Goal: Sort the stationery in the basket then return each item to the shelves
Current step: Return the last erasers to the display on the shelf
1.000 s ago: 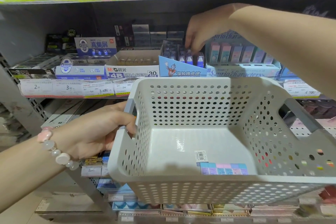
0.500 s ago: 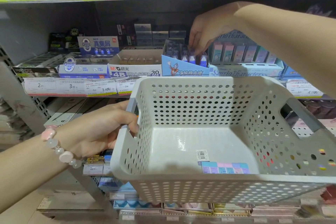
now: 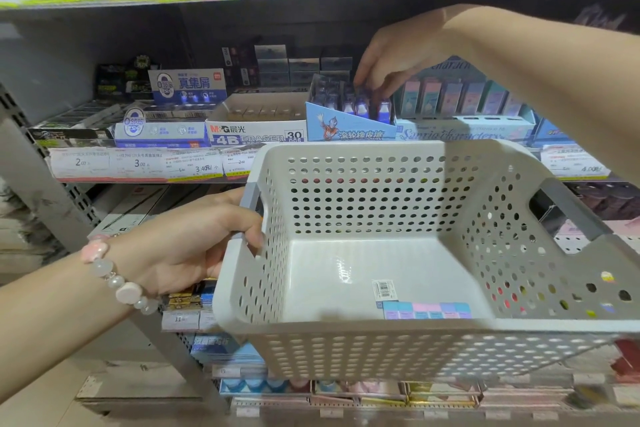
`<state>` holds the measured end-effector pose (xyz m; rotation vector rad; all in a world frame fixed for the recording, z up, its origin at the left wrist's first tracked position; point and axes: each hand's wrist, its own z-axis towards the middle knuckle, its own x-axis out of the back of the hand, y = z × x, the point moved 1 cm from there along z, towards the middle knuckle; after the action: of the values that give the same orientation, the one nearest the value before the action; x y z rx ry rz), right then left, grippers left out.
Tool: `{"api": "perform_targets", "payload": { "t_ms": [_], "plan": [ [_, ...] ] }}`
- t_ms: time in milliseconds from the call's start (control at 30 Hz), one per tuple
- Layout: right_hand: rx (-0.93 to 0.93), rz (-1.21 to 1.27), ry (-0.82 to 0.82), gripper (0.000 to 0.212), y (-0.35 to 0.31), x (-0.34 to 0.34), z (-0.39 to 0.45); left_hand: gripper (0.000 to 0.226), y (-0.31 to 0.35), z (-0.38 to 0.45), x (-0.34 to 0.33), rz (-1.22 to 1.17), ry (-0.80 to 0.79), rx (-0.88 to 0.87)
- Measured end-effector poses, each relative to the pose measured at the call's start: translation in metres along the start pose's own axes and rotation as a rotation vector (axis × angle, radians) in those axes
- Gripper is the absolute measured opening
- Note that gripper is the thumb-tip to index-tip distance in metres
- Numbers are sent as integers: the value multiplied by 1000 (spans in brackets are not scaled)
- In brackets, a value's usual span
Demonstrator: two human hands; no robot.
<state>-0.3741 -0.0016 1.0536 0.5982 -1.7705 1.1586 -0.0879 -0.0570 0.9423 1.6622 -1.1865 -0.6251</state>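
one eraser [image 3: 362,104] under r hand [image 3: 391,59] fingertips [image 3: 363,81].

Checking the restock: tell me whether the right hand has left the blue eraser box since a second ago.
No. The right hand still hovers at the blue eraser box, fingertips among its erasers.

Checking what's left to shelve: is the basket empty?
Not empty: one pastel eraser pack lies on the basket floor near the front wall.

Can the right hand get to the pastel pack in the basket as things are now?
Probably yes. The right hand is up at the shelf box, fingers on a small eraser, but the basket is open on top and nothing covers the pastel pack.
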Motion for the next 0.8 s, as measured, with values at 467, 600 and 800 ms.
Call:
{"api": "perform_targets", "payload": {
  "t_ms": [467, 600, 800],
  "plan": [
    [104, -192, 303, 28, -9, -4, -39, 65, 1, -2, -2, -14, -9, -2],
    [165, -187, 406, 23, -14, -17, -65, 64, 2, 0, -1, 3, -29, -15],
    [263, -45, 201, 11, -27, -58, -104, 64, 1, 4, -2, -1, -77, -37]
  ]
}}
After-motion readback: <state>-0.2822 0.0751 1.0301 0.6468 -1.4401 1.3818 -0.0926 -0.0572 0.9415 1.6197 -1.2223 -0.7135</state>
